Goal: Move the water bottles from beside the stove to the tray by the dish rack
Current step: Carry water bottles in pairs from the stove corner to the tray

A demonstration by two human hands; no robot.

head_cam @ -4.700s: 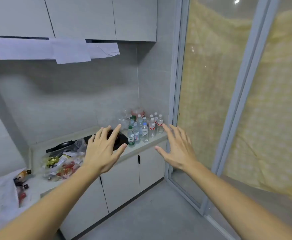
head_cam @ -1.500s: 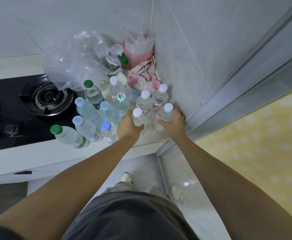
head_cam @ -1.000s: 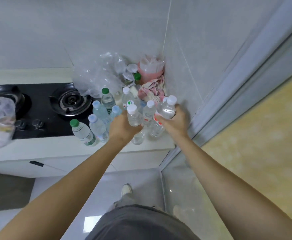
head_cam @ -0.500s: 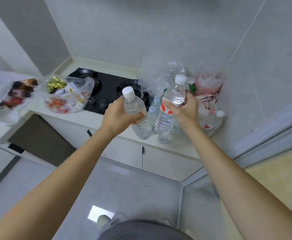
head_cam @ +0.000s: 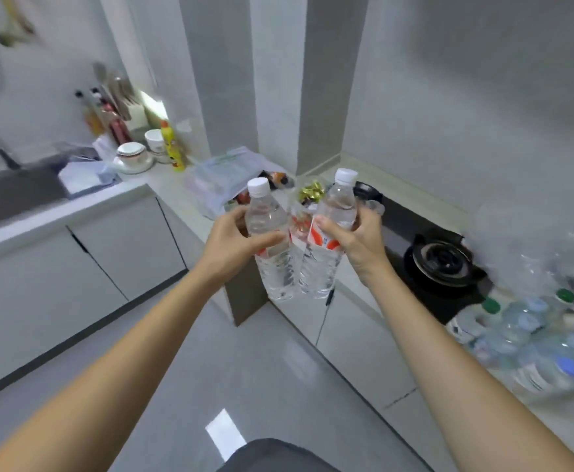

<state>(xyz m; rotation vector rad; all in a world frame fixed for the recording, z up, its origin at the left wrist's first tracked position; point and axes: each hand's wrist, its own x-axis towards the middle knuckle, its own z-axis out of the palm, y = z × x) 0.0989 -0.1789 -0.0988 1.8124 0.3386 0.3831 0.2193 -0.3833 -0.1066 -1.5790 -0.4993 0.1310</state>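
Left of the stove [head_cam: 440, 258], out over the floor, I see both hands holding one water bottle each, caps up; left hand [head_cam: 232, 245] has fingers and thumb curled round the left bottle [head_cam: 272, 247] at its label; right hand [head_cam: 358, 238] is wrapped round the right bottle [head_cam: 329, 240] the same way; both bottles are clear with white caps and red-and-white labels, tilted slightly, their bases almost touching each other; both are off the counter, carried in the air; right of the stove, at the counter's near end, the remaining bottles [head_cam: 530, 332] stand clustered, blurred, with green and blue caps; crumpled clear plastic [head_cam: 530, 253] sits behind them against the wall; left of the stove, past the corner pillar, a plastic bag [head_cam: 222, 175] lies on the counter; further left of the stove I see stacked bowls [head_cam: 132, 155] and a yellow bottle [head_cam: 171, 148], then the sink [head_cam: 13, 192]; I can't make out a tray there, too blurred.
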